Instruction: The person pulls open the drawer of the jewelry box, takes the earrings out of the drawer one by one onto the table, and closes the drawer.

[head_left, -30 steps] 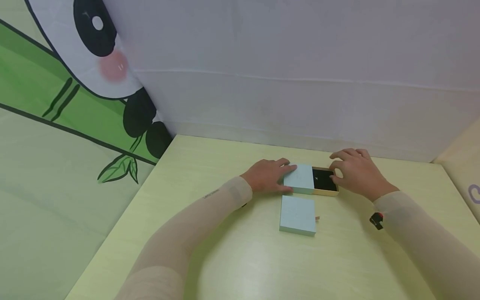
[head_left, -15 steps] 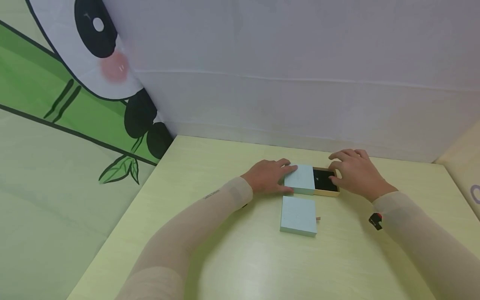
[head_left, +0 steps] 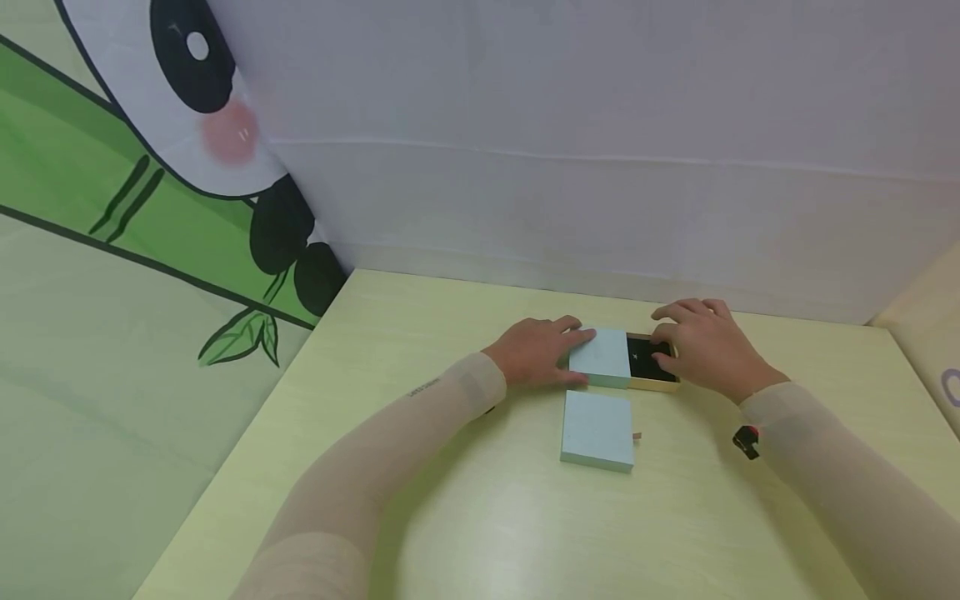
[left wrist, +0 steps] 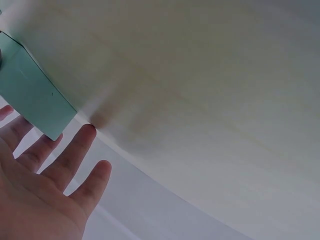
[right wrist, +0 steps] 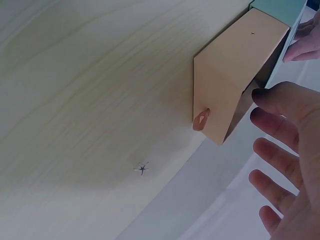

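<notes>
A pale blue slide-out box (head_left: 598, 357) lies near the back of the table, its black-lined drawer (head_left: 643, 360) pulled out to the right. A tiny pale star-like piece (head_left: 635, 356) shows on the black lining. My left hand (head_left: 531, 352) holds the box's left end, index finger on top and thumb along the front edge. Over the drawer's right end, my right hand (head_left: 708, 348) has its thumb and index fingertips apart. In the right wrist view these fingers sit at the drawer's rim, above its tan side (right wrist: 227, 65) and pull tab (right wrist: 201, 120).
A second pale blue box (head_left: 597, 430), shut, lies in front with a small tab on its right. A small star-shaped thing (right wrist: 142, 168) shows on the tabletop in the right wrist view. Behind the table (head_left: 465, 500) hangs a pale cloth wall (head_left: 570, 217).
My right hand has shifted slightly left, farther over the drawer. The left hand and both boxes stay put.
</notes>
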`<state>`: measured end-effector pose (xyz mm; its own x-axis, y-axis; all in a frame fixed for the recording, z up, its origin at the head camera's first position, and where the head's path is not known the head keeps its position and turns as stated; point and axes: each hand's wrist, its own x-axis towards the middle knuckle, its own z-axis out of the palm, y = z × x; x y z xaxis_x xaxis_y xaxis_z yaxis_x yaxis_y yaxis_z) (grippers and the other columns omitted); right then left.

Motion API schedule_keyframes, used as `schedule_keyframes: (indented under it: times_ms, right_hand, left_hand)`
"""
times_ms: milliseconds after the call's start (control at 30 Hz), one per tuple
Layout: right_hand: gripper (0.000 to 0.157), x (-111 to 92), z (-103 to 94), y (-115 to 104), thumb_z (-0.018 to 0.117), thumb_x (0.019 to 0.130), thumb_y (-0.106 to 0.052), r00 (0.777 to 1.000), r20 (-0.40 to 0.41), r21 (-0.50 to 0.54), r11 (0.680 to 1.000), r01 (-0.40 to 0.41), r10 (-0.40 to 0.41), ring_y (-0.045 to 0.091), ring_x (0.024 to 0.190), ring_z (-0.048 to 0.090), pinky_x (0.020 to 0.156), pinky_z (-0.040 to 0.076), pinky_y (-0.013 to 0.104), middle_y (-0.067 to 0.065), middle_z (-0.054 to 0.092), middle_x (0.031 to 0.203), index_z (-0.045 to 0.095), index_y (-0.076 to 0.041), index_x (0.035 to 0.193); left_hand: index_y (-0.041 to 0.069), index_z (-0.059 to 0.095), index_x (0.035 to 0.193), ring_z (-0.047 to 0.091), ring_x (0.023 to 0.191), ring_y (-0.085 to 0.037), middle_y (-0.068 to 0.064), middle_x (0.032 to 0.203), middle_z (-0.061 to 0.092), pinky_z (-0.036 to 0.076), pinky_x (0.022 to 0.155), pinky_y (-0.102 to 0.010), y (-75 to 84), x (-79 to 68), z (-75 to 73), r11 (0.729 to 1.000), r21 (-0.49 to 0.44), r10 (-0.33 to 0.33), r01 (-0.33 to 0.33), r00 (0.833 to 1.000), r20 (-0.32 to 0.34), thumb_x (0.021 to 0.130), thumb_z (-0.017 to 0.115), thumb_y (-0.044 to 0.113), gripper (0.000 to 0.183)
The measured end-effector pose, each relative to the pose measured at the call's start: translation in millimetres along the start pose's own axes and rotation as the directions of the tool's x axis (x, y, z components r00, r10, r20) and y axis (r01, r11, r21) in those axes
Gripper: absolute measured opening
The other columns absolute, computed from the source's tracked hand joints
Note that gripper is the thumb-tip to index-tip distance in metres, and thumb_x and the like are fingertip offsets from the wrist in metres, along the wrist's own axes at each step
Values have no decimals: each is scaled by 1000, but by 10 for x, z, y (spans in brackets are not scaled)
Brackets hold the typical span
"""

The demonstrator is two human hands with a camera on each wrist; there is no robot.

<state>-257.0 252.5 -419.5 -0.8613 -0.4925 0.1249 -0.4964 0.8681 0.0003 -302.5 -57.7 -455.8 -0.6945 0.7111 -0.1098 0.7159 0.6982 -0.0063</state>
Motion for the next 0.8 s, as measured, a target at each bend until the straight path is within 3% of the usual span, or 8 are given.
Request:
schedule_keyframes:
  times_ms: [800]
  right_hand:
    - [14, 47, 48, -66, 93, 101, -23, 999, -32, 0, 999, 34, -34, 50, 148, 67, 124, 48, 75, 19, 80, 149, 92, -14, 113]
  left_hand:
    - [33, 40, 186, 76, 146, -23, 1, 184, 52, 60, 128, -43, -24, 41, 21, 1000, -16, -6, 6, 1000, 12, 111, 65, 80, 92]
